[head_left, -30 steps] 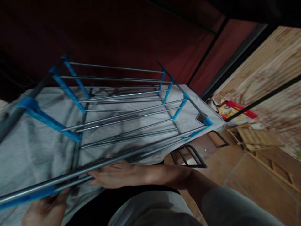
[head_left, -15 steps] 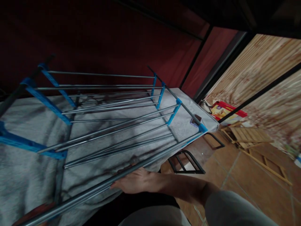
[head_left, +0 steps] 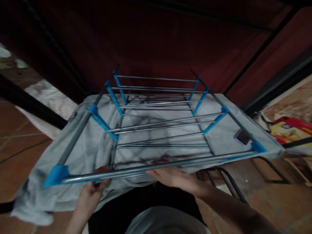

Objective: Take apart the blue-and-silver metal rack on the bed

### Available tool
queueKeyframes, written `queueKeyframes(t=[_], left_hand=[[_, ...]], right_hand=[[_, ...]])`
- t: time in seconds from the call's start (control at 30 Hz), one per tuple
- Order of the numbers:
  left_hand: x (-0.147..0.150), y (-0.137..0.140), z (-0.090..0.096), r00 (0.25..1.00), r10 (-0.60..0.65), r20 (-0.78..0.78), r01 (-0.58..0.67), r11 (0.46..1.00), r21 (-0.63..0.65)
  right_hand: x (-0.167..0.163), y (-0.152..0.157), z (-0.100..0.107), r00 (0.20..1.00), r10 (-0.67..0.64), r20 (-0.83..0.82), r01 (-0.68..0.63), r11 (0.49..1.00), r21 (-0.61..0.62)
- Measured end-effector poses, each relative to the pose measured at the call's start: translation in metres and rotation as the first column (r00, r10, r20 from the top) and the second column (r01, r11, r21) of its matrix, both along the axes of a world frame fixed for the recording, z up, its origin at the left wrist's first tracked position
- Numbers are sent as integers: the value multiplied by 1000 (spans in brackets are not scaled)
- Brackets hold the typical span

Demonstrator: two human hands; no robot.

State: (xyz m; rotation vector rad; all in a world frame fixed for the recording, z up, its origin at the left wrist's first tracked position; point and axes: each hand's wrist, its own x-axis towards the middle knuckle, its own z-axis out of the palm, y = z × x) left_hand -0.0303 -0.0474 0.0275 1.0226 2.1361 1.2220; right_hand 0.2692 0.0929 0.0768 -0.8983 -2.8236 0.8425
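Observation:
A shoe rack (head_left: 158, 130) of grey metal tubes and blue plastic joints lies on a grey blanket (head_left: 80, 152). Its nearest long tubes run across just in front of my body. Toward the left end of these, my left hand (head_left: 91, 193) is closed around the tubes, near the blue corner joint (head_left: 56, 175); some fingers pass behind them. My right hand (head_left: 168, 175) grips the same tubes around the middle, its fingertips partly hidden behind the metal. Opposite, at the right end, sits another blue corner joint (head_left: 258, 147).
A dark phone-like object (head_left: 243, 137) lies on the blanket beside the rack's right side. A black metal frame (head_left: 225, 174) stands below the blanket's edge on the right, over the tiled floor (head_left: 265, 201). Farther right is a red and yellow box (head_left: 291, 130). A dark red curtain (head_left: 156, 42) hangs behind.
The view has swung left, so the rack's whole near edge and my left hand now show. My right hand remains on the near tubes.

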Motion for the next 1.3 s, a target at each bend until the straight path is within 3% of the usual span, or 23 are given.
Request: queueKeyframes(t=[0.1, 0.2, 0.33, 0.5, 0.6, 0.7, 0.87, 0.97, 1.1, 1.3], left_hand=[[-5, -7, 11, 989, -25, 147, 26, 1000, -2], [-16, -18, 19, 967, 32, 253, -37, 999, 15], [-19, -25, 36, 958, 109, 264, -158, 972, 173], [-6, -3, 59, 944, 142, 299, -230, 931, 283], [-10, 15, 56, 910, 141, 390, -268, 918, 292], [-17, 26, 47, 854, 127, 504, -270, 937, 222], [-16, 27, 41, 786, 179, 592, -331, 930, 158], [-12, 20, 44, 788, 214, 578, -401, 890, 216], [-4, 9, 53, 819, 168, 549, -397, 857, 329], [23, 8, 74, 774, 127, 621, -440, 812, 383]], right_hand=[[6, 23, 6, 999, -23, -44, 28, 993, 115], [5, 47, 2, 998, -54, -13, 55, 982, 178], [-6, 63, -13, 996, 8, 94, -33, 964, 264], [-40, 69, -22, 989, 86, 124, -122, 940, 318], [-63, 75, -21, 983, 81, 165, -136, 925, 354], [-80, 83, -23, 975, 48, 219, -132, 912, 388], [-86, 86, -29, 969, 38, 246, -134, 912, 388], [-84, 79, -25, 982, 109, 153, -154, 933, 326], [-91, 74, -18, 970, 232, 76, -245, 927, 286], [-113, 91, -28, 971, 55, 231, -126, 944, 304]])
